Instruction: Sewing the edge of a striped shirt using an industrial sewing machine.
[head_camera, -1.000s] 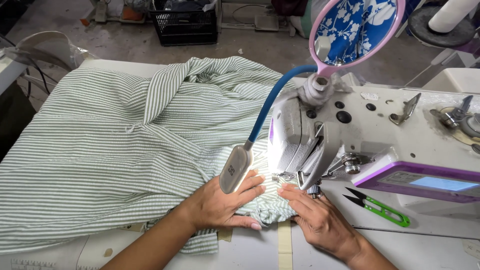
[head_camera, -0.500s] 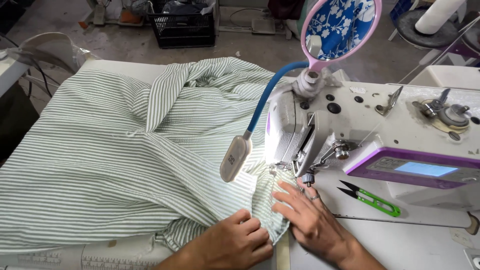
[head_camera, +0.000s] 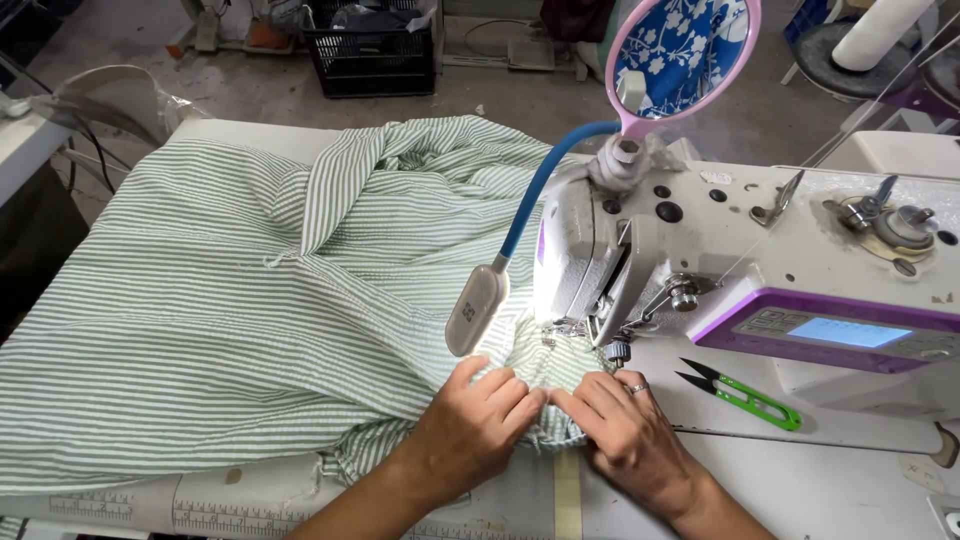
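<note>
- My left hand (head_camera: 478, 428) lies palm down near the front edge of the table (head_camera: 800, 490), fingers curled and pressed together, bunching the cloth (head_camera: 230, 310) under them.
- My right hand (head_camera: 628, 432) lies just beside it, palm down, fingers flat and together on the same fold; a ring shows on one finger.
- The fingertips of both hands meet over the small bunched part of the cloth, right in front of the needle of the sewing machine (head_camera: 740, 270).
- Both forearms come in from the front edge, angled toward each other.
- The cloth is white with thin green stripes, puckered in texture. It spreads wide over the left half of the table, rumpled into a heap toward the back edge.
- A lamp (head_camera: 476, 310) on a blue bendy neck lights the bunched part brightly.
- Green-handled snips (head_camera: 745, 396) lie on the table right of my right hand, well clear of it.
</note>
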